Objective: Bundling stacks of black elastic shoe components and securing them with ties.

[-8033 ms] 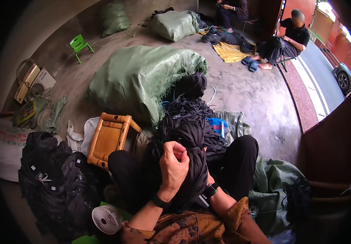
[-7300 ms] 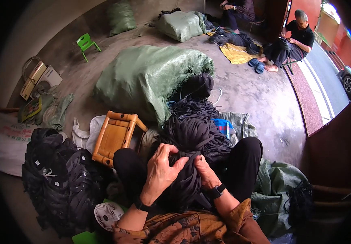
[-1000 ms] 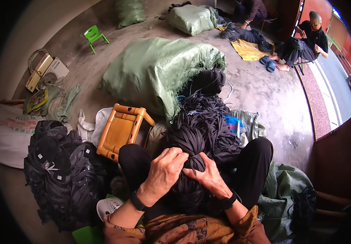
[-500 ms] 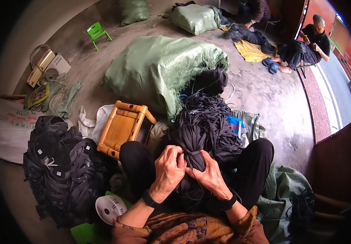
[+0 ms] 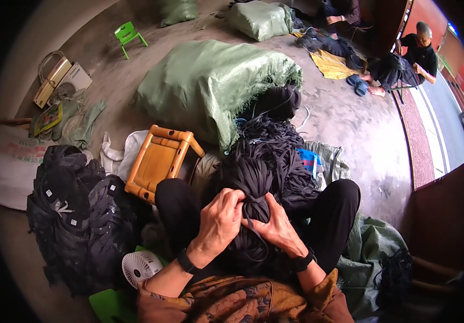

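Note:
Between my knees is a thick bundle of black fabric straps (image 5: 249, 175), drawn in at its middle by a strap wrapped across it. My left hand (image 5: 220, 219) is closed on the bundle's left side, fingers curled in a pinch at the wrap. On the other side my right hand (image 5: 276, 230) grips the bundle, its thumb pressed at the lower edge of the wrap. A thin loose strand hangs below the thumbs. Just beyond, a tangled heap of black straps (image 5: 275, 145) spills from a large green woven sack (image 5: 181, 81).
A bamboo stool (image 5: 159, 159) stands left of my knees. Nearer are a black strapped pile (image 5: 76, 210) and a small white fan (image 5: 141, 268). Crumpled green sacking (image 5: 372, 253) lies at right. Two people sit at the far right, near a yellow cloth (image 5: 333, 64) and blue slippers (image 5: 357, 84).
My hands keep their hold on the strap bundle, with only a slight shift of the fingers at the wrap. The whole view has moved a little.

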### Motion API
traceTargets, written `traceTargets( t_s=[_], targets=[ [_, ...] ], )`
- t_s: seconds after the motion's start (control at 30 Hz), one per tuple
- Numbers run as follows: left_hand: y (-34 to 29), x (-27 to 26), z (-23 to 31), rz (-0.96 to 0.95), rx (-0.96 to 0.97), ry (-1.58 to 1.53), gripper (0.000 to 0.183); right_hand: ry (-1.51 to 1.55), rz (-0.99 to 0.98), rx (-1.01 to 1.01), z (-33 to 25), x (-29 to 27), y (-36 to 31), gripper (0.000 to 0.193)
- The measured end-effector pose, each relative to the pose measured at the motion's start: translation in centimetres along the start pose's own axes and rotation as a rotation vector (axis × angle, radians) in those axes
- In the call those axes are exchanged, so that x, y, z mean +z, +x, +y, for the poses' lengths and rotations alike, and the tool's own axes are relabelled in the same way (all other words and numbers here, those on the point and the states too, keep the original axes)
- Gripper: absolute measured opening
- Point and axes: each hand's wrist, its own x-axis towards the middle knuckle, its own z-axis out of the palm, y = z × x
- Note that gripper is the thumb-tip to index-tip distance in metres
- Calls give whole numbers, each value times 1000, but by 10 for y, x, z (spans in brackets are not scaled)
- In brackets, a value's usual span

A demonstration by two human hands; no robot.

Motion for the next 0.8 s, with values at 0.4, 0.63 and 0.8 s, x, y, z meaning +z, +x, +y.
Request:
traceTargets(
  t_s=[0.4, 0.63, 0.8],
  targets=[
    [-2, 2, -13, 64, -87, -19, 32, -52, -20, -62, 5, 8, 1, 55],
    [-12, 26, -21, 419, -464, -348, 25, -39, 8, -8, -14, 8, 0, 59],
    [-15, 25, -18, 307, -647, -560, 14, 196, -30, 151, -9, -2, 4, 54]
  ],
)
